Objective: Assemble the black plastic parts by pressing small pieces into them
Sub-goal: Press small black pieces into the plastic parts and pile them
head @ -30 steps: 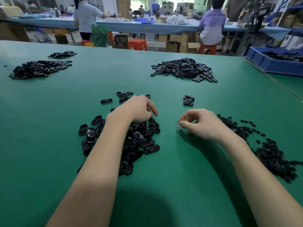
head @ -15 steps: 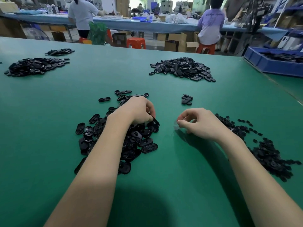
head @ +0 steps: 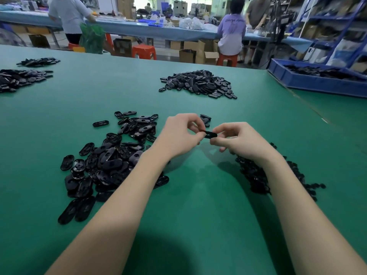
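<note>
Now both hands meet above the green table (head: 198,215): left hand (head: 179,133) and right hand (head: 238,138) each pinch one black oval part (head: 209,134). I'd seat the insert squarely, then press evenly; the insert itself I can't see.

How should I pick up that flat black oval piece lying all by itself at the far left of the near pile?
Take the lone oval piece by its two long edges, coming straight down from above. It lies flat on the green table, apart from the pile, with bare mat along both sides for fingertips.
</note>
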The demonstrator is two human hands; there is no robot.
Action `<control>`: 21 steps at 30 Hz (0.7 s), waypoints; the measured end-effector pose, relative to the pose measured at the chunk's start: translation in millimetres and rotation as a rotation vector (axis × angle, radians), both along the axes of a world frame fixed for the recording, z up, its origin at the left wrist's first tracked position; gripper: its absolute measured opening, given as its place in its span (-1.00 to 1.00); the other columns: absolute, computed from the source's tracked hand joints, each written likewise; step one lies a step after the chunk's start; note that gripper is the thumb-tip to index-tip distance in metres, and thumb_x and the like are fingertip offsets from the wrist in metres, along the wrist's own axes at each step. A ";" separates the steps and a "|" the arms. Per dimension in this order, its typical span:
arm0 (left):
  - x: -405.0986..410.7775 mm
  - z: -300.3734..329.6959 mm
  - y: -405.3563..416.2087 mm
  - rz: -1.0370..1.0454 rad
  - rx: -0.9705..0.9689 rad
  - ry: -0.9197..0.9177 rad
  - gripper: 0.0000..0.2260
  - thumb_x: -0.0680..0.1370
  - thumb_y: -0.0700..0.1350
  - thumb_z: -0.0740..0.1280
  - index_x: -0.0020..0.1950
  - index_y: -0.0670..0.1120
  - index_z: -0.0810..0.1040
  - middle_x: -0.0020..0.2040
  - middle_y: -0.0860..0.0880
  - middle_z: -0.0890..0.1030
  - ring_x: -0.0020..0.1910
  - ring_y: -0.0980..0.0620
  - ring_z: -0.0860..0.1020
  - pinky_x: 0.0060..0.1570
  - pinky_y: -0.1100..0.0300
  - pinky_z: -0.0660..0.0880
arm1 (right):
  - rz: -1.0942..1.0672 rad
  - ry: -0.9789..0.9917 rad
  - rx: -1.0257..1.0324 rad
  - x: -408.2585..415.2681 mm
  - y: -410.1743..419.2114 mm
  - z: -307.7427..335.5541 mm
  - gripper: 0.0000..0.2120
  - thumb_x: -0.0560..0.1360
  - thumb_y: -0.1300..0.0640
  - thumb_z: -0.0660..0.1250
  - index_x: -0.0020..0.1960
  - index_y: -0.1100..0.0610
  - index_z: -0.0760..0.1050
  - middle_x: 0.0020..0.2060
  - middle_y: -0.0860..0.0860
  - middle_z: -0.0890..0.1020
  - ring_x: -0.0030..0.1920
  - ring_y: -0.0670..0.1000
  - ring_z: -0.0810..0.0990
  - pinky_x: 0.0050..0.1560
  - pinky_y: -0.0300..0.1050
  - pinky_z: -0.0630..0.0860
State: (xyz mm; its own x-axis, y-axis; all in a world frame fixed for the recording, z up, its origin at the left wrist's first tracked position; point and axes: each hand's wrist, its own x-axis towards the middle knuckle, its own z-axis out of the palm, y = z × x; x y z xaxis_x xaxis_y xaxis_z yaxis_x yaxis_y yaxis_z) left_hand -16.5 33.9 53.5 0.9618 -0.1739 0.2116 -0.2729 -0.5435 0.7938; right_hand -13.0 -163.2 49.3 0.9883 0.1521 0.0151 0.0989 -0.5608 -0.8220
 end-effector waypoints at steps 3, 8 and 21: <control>-2.8 -6.5 -9.5 -0.057 -0.251 0.151 -0.94 0.49 -0.18 0.48 -0.07 -0.06 0.65 -0.11 0.02 0.73 -0.16 0.02 0.73 -0.03 0.14 0.64 | -0.051 -0.083 0.015 -0.7 -6.2 1.4 -0.91 0.50 0.13 0.51 -0.06 -0.05 0.73 -0.22 -0.15 0.72 -0.31 -0.07 0.63 -0.16 0.03 0.58; -5.2 -12.7 -18.0 -0.134 -0.683 0.426 -0.88 0.53 -0.25 0.47 0.03 -0.27 0.64 -0.06 -0.21 0.72 -0.06 -0.03 0.72 -0.04 0.30 0.61 | -0.050 -0.144 -0.007 -2.1 -12.1 3.5 -0.85 0.51 0.15 0.49 -0.04 -0.10 0.74 -0.21 -0.18 0.74 -0.41 -0.17 0.55 -0.19 -0.16 0.55; -4.1 -41.4 -28.6 0.087 -0.807 0.436 -0.84 0.54 -0.34 0.39 -0.02 -0.10 0.66 -0.10 -0.15 0.69 -0.16 0.01 0.71 -0.10 0.25 0.64 | -0.305 -0.015 -0.636 0.5 -21.8 2.3 -0.94 0.43 -0.08 0.50 -0.11 -0.17 0.70 -0.11 -0.16 0.71 0.02 0.01 0.64 -0.04 -0.13 0.47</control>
